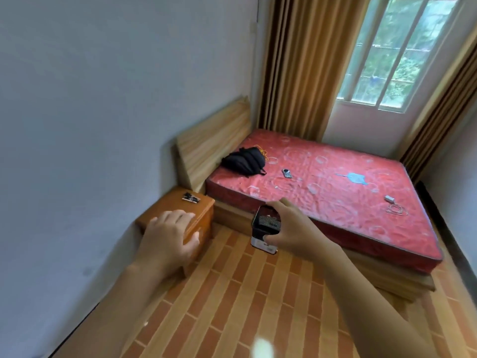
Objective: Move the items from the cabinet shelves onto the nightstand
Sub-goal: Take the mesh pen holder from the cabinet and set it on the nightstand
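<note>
Right hand gripping boxy black-and-white device, left hand relaxed above wooden nightstand

Two bare forearms are seen, and no sleeve is worn on either up to the lower edge of the view. No watch, bracelet or ring is seen on either wrist or on the fingers that show. The left hand is seen from the back, with knuckles and a thumb visible. The right hand is likewise ungloved, its thumb and part of its fingers in view. The fingernails are too blurred to be told.
</note>
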{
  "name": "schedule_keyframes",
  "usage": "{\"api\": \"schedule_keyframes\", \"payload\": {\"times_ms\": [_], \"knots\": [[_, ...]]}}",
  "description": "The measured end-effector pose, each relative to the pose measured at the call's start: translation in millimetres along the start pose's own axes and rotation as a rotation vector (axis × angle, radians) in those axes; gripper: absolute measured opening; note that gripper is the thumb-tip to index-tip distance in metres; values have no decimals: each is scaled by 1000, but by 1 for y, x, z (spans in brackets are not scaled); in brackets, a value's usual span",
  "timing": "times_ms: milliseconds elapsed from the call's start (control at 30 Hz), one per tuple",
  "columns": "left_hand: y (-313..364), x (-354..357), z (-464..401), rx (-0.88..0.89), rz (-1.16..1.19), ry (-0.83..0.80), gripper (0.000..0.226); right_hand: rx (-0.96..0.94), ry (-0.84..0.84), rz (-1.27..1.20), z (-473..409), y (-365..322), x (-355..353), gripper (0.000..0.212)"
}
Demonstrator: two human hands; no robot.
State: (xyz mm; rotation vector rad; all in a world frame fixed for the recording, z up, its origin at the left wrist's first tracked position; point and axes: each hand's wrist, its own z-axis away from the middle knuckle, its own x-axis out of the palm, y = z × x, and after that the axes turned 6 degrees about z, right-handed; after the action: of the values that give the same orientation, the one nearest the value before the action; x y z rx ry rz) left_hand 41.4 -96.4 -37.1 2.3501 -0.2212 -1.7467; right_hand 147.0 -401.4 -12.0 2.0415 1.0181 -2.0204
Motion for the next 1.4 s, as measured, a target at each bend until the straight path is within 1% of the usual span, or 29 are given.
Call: {"api": "schedule_keyframes", "payload": {"times_ms": [133,300,500,733,933,1167,1400], "knots": [[-50,-10,11,-110,5,20,64,-102,-51,-9,-55,-36,28,88],[-106,-12,8,-235,-30,35,64,-213,-110,-13,-124,-65,64,83],[-160,9,-41,-335,-27,20,64,-273,-193,-35,-218,-70,102,87],[-203,41,-144,-385,-28,-6,64,-311,-264,7,-342,-42,127,85],[-226,58,-208,-425,-43,-24,65,-336,-281,-1,-430,-22,143,87],[-266,71,-261,-449,-62,-46,65,-337,-285,-45,-498,-16,160,82],[-320,98,-322,-418,-17,-43,63,-293,-304,-32,-560,-13,193,82]]}}
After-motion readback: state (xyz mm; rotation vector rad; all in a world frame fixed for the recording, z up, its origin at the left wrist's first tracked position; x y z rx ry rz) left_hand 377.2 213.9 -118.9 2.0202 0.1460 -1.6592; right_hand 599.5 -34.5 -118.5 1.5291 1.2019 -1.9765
